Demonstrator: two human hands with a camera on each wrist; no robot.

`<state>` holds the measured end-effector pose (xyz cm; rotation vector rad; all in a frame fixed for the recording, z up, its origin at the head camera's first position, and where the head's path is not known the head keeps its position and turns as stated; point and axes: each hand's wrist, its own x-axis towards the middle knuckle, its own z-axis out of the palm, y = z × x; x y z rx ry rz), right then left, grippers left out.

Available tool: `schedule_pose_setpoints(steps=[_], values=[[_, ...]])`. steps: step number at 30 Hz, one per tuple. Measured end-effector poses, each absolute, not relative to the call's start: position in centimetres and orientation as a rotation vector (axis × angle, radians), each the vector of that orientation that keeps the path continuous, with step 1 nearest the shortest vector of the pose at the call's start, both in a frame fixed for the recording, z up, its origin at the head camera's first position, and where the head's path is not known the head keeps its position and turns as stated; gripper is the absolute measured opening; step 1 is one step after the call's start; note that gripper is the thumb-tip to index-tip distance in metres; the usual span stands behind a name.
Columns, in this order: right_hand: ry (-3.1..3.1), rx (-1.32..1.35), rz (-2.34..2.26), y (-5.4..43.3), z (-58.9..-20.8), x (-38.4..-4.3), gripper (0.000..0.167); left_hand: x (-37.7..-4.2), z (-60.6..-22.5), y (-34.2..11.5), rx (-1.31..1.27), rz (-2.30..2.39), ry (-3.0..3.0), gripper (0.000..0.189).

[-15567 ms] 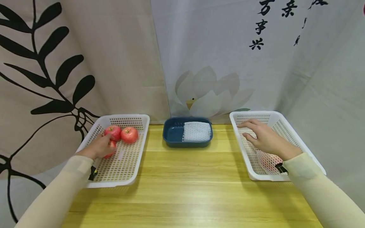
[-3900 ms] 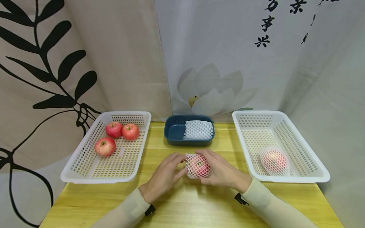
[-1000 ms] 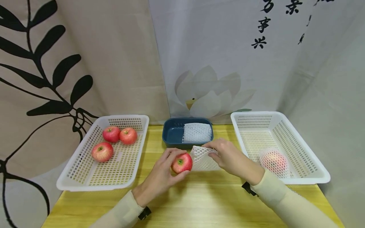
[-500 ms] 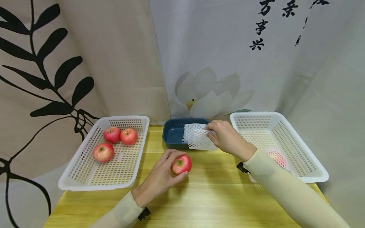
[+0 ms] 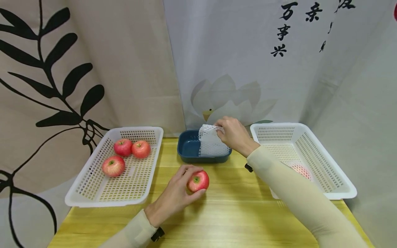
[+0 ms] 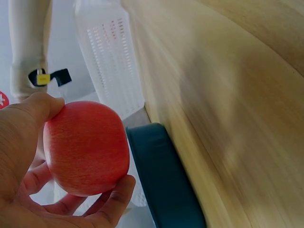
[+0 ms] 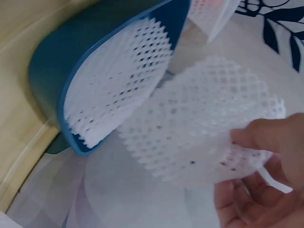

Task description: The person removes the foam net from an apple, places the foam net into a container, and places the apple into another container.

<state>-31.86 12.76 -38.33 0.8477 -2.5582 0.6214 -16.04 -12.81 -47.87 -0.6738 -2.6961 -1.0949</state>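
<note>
My left hand [image 5: 173, 194] holds a red apple [image 5: 199, 181] a little over the wooden table, thumb on one side and fingers on the other. In the left wrist view the apple [image 6: 88, 147] is bare. My right hand [image 5: 235, 136] pinches an empty white foam fruit net [image 7: 199, 126] by one end, above the blue plastic tub [image 5: 188, 148]. More white foam netting [image 7: 116, 78] lies inside that tub, on its right side. In the head view the held net overlaps the netting below it.
On the left, a white slotted basket [image 5: 152, 175] contains three bare apples [image 5: 113, 166]. A second white basket [image 5: 322, 155] stands on the right with a netted apple [image 5: 301, 171], partly hidden by my right sleeve. Printed cloth [image 5: 229, 58] hangs behind the table.
The apple between my hands wore the net 3.9 s ago and is now bare. My right hand has carried the net away and up over the tub; my left hand has stayed in place.
</note>
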Motion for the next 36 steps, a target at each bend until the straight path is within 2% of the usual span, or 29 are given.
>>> schedule_pose_setpoints(steps=[13,26,30,36], values=[[-2.309,0.862,0.505,11.5,-42.8,-36.5,0.018,-15.5,-48.4,-12.8,-0.705,-1.078,-2.687,0.063],[-2.543,0.890,0.381,11.8,-46.3,-37.5,0.017,-15.3,-48.6,-12.4,-0.693,-1.085,-2.725,0.063],[-2.734,0.905,0.399,12.1,-46.5,-37.3,0.021,-15.4,-48.7,-12.3,-0.709,-1.081,-2.717,0.063],[-2.907,0.961,0.437,12.1,-46.7,-36.9,0.037,-15.4,-48.8,-12.2,-0.722,-1.075,-2.715,0.063]])
